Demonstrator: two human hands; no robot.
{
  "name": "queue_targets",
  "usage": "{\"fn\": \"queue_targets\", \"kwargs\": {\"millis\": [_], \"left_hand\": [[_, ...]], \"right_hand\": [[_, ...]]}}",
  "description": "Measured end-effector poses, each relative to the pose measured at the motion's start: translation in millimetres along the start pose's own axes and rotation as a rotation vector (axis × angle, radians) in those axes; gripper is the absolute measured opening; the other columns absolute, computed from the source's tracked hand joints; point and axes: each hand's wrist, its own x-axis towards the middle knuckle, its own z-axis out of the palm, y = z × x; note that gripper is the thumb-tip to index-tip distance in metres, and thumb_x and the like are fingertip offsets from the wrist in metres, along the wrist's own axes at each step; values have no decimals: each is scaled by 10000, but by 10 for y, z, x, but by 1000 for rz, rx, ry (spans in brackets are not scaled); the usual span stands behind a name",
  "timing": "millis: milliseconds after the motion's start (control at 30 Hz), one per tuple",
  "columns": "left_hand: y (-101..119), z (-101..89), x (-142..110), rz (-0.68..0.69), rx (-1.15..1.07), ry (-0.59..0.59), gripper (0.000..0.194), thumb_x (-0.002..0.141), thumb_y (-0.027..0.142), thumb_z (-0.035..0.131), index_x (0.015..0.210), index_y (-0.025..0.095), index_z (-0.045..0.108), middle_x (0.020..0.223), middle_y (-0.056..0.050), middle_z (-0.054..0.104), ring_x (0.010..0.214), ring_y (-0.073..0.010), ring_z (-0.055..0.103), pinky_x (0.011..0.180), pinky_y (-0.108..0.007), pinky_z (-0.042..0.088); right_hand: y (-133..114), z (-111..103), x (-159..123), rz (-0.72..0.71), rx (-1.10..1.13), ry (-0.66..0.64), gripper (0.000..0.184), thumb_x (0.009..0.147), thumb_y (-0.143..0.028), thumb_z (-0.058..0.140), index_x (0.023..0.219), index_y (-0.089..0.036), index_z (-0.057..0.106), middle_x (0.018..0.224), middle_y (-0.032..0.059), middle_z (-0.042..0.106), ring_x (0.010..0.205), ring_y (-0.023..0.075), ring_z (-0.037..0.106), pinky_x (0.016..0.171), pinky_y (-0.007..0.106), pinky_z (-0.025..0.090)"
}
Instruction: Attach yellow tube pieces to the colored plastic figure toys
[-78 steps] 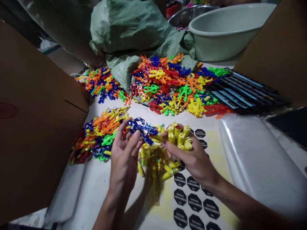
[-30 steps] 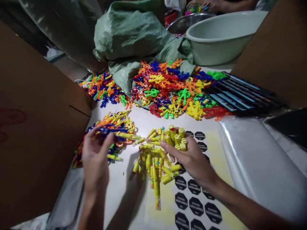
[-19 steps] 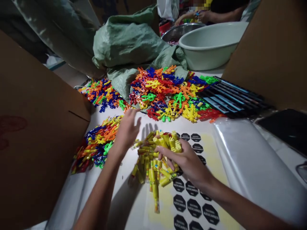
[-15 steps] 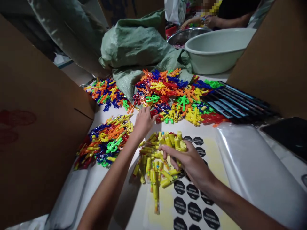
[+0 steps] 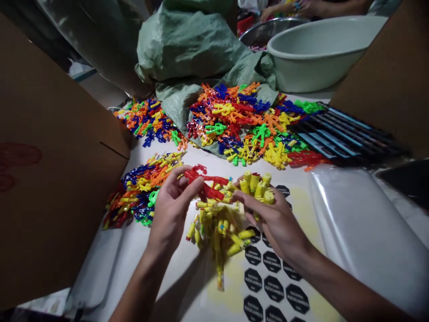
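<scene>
My left hand (image 5: 170, 208) pinches a red plastic toy figure (image 5: 205, 181) just above the table. My right hand (image 5: 273, 217) is closed round a bundle of yellow tubes (image 5: 256, 184) and its fingertips meet the red figure's right end. Under both hands lies a loose pile of yellow tubes (image 5: 217, 223). To the left of my left hand sits a heap of figures with yellow tubes on them (image 5: 142, 190). A big mixed pile of coloured figures (image 5: 241, 120) lies farther back on a green sack (image 5: 187, 49).
Brown cardboard flaps stand at the left (image 5: 53, 170) and right (image 5: 392, 76). A pale basin (image 5: 318, 49) and a metal bowl (image 5: 261, 36) sit behind. Black octagonal stickers (image 5: 271, 286), a clear plastic bag stack (image 5: 362, 228) and dark card strips (image 5: 345, 134) lie right. Another person's hands show at top.
My left hand laid a blue figure on the left heap, reached to the big pile, and came back holding a red figure to my right hand.
</scene>
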Motion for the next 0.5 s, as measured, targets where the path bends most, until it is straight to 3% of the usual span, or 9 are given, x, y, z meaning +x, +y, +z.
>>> {"fn": "queue_targets", "kwargs": {"millis": [133, 333, 433, 500], "left_hand": [[-123, 125, -225, -133, -232, 103, 360, 807, 260, 907, 1074, 194, 675, 830, 29, 727, 688, -76, 699, 659, -140, 572], [-237, 234, -212, -190, -340, 259, 484, 735, 253, 953, 1131, 183, 683, 903, 16, 709, 722, -77, 701, 664, -138, 589], [-238, 255, -205, -249, -364, 257, 516, 710, 270, 959, 1137, 161, 690, 923, -7, 708, 681, -73, 669, 625, -148, 580], [-234, 255, -210, -285, -354, 231, 514, 697, 286, 961, 1118, 152, 698, 926, -14, 708, 654, -67, 645, 609, -153, 570]], "right_hand": [[-29, 49, -38, -5, 39, -66, 450, 663, -425, 990, 941, -226, 698, 764, -28, 661, 544, 91, 483, 470, 236, 366], [-47, 55, -48, -28, 63, -74, 440, 669, -363, 978, 1001, -232, 721, 825, -14, 692, 560, 89, 482, 460, 217, 376], [-28, 25, -36, -58, 48, -105, 395, 721, -363, 958, 1023, -237, 736, 897, 4, 737, 595, 98, 525, 484, 218, 406], [-28, 9, -29, -112, 37, -138, 354, 774, -360, 927, 1053, -249, 739, 981, 18, 764, 689, 133, 623, 561, 241, 487]]}}
